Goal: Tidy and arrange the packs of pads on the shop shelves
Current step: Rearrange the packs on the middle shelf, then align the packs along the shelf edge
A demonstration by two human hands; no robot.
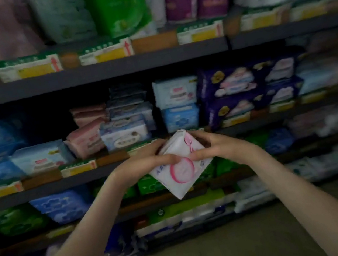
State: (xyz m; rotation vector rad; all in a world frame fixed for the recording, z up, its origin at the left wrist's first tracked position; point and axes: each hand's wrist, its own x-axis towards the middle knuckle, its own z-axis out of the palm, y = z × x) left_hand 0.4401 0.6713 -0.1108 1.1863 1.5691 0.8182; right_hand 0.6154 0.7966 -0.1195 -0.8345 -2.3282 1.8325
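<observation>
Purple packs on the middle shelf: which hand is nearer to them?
Right. The right hand grips the white pack just below and left of the purple packs; the left hand grips its other side, farther left.

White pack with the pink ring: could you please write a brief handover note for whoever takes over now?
The left hand and right hand both grip the white pack, held tilted in the air before the shelves.
The middle shelf holds stacked blue, pink and purple packs; one pink pack leans askew.
Done: pack in hand, not yet shelved.
Left: likely shelve it and straighten the leaning pink pack.
</observation>
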